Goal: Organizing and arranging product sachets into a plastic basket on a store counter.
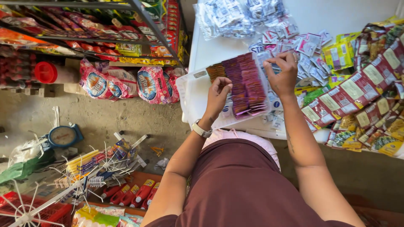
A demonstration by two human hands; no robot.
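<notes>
Your left hand [219, 93] rests on the near end of the sachets [246, 82] — purple and brown ones standing in tight rows inside the clear tray [189, 90]. Its fingers are curled and pinched on the edge of one row, though whether they hold a single sachet you cannot tell. Your right hand [283, 72] sits at the tray's far right edge, fingers bent down and nearly closed on the top of the rows.

The tray looks mostly filled, judging by how densely the rows stand; a strip at its left side is bare, so some packing seems left. Loose white packets [309, 46] lie scattered just beyond your right hand, unsorted.

Mind the edges — the tray overhangs the left edge of the white counter [210, 46], with the concrete floor [105, 117] below. To the right, red strips [357, 90] of packets crowd close, leaving little room to slide that way. The open room is on the counter above the tray, toward the bagged bundle [225, 19].
</notes>
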